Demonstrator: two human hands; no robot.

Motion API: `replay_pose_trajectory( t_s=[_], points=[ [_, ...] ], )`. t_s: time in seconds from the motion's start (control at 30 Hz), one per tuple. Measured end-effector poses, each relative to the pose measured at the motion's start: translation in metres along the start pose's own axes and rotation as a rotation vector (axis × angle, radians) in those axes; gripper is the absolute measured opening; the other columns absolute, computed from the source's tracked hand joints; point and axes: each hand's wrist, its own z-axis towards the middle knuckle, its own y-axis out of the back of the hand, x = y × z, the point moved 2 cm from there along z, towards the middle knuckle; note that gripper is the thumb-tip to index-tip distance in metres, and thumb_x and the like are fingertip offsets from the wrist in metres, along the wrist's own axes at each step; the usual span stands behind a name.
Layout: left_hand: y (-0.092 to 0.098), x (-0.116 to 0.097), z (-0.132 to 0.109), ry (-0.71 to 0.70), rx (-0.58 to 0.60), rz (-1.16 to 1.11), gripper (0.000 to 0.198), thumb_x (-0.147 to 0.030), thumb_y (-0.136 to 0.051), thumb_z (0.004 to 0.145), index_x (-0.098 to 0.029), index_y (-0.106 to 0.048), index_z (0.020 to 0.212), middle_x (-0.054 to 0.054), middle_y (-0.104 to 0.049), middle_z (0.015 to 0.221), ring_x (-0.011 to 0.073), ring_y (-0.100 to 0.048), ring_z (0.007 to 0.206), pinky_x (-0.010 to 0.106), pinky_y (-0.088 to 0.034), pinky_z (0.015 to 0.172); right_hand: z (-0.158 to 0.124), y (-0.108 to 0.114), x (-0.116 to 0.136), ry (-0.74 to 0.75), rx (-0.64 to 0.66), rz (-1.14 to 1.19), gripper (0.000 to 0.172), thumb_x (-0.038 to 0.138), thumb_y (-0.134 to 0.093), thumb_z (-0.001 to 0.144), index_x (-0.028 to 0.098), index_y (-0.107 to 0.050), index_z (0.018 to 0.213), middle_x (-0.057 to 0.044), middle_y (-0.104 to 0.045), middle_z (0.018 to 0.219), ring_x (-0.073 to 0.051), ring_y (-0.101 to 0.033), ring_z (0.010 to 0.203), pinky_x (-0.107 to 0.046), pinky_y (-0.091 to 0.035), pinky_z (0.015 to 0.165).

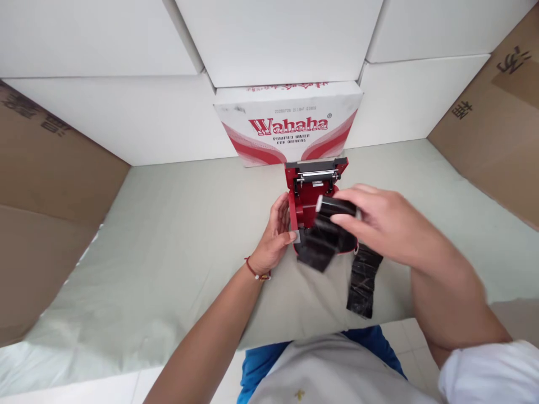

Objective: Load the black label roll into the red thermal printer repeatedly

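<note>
In the head view a small red label printer point(297, 216) stands on the cloth with its lid point(316, 168) swung up, showing a roller and a hollow inside. My left hand point(275, 235) grips the printer's left side, thumb on the front corner and fingers along the wall. Over the right part of the opening, my right hand point(374, 219) pinches a roll of black ribbon point(337, 205) by its right end. A loose length of black ribbon point(318, 252), blurred by motion, hangs from the roll across the printer's front. Part of the printer's inside is hidden behind it.
A crumpled black strip point(362, 283) lies on the pale green cloth point(181, 235) right of the printer. Directly behind is a Wahaha water carton point(290, 120), backed by stacked white boxes point(278, 39). Brown cardboard boxes flank the table, left point(46, 224) and right point(492, 118).
</note>
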Motion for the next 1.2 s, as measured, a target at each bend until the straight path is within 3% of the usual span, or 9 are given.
replay_pose_trajectory(
  t_s=[0.17,0.3,0.37,0.5,0.7,0.87,1.03,1.13,1.2],
  points=[
    [0.001,0.002,0.002,-0.008,0.007,0.002,0.094,-0.058,-0.089,0.083,-0.044,-0.043,0.163,0.003,-0.033,0.183,0.0334,-0.025,0.173,0.058,-0.023,0.142,-0.07,0.024,-0.071,-0.269,-0.113,0.18,0.039,0.058,-0.062,0.104,0.031,-0.079,0.126,-0.007,-0.082,0.121,-0.03,-0.078,0.102,-0.04,-0.062,0.08],
    [0.001,0.0,0.002,-0.001,-0.003,-0.013,0.093,-0.056,-0.09,0.082,-0.044,-0.045,0.162,0.002,-0.032,0.183,0.0331,-0.024,0.173,0.058,-0.021,0.143,-0.102,-0.006,-0.125,-0.372,0.101,0.105,0.046,0.063,-0.06,0.1,0.028,-0.082,0.12,-0.01,-0.083,0.112,-0.03,-0.079,0.09,-0.045,-0.063,0.074],
    [0.0,-0.002,0.001,0.005,-0.008,-0.012,0.093,-0.055,-0.091,0.082,-0.043,-0.046,0.162,0.002,-0.032,0.183,0.0329,-0.024,0.173,0.058,-0.021,0.143,-0.11,-0.022,-0.134,-0.371,0.11,0.032,0.046,0.059,-0.058,0.1,0.026,-0.082,0.122,-0.012,-0.083,0.114,-0.031,-0.079,0.091,-0.048,-0.064,0.078],
    [0.001,-0.004,0.0,0.01,-0.009,-0.015,0.09,-0.055,-0.091,0.081,-0.045,-0.049,0.16,0.001,-0.035,0.182,0.0324,-0.025,0.173,0.057,-0.023,0.143,-0.118,-0.039,-0.117,-0.305,-0.072,-0.051,0.039,0.048,-0.056,0.104,0.026,-0.081,0.123,-0.012,-0.08,0.123,-0.029,-0.079,0.099,-0.048,-0.064,0.089],
    [0.003,-0.003,0.0,0.007,-0.005,0.025,0.09,-0.057,-0.09,0.083,-0.046,-0.047,0.161,0.0,-0.035,0.182,0.032,-0.027,0.172,0.055,-0.031,0.141,-0.113,-0.064,-0.087,-0.178,0.085,-0.045,0.026,0.027,-0.063,0.099,0.024,-0.079,0.119,-0.009,-0.079,0.11,-0.025,-0.078,0.088,-0.037,-0.062,0.072],
    [0.002,-0.004,0.0,0.001,-0.017,0.02,0.091,-0.058,-0.09,0.082,-0.044,-0.048,0.161,0.002,-0.036,0.182,0.0339,-0.029,0.172,0.058,-0.033,0.139,-0.102,-0.028,-0.07,-0.078,0.127,0.247,0.024,0.036,-0.068,0.102,0.028,-0.08,0.121,-0.006,-0.077,0.107,-0.018,-0.067,0.069,-0.031,-0.056,0.058],
    [-0.002,-0.007,0.001,0.012,-0.023,0.014,0.09,-0.055,-0.091,0.082,-0.042,-0.049,0.161,0.004,-0.037,0.181,0.0351,-0.029,0.171,0.06,-0.029,0.14,-0.054,0.029,-0.045,-0.066,0.049,0.415,0.034,0.053,-0.085,0.091,0.033,-0.086,0.119,0.0,-0.065,0.083,-0.014,-0.049,0.057,-0.029,-0.044,0.051],
    [-0.003,-0.006,0.0,-0.006,-0.021,0.014,0.089,-0.056,-0.09,0.082,-0.042,-0.05,0.16,0.003,-0.037,0.181,0.0349,-0.028,0.171,0.06,-0.026,0.141,-0.011,0.02,-0.03,-0.082,0.123,0.363,0.038,0.045,-0.084,0.09,0.031,-0.085,0.125,0.005,-0.057,0.068,-0.013,-0.05,0.058,-0.029,-0.043,0.055],
    [-0.002,-0.005,0.0,-0.024,-0.02,0.018,0.086,-0.056,-0.089,0.083,-0.043,-0.05,0.159,0.002,-0.036,0.181,0.0341,-0.027,0.172,0.059,-0.025,0.141,0.015,0.001,-0.023,-0.097,0.171,0.293,0.036,0.033,-0.08,0.091,0.029,-0.085,0.127,0.005,-0.063,0.069,-0.013,-0.055,0.059,-0.028,-0.045,0.059]
  ],
)
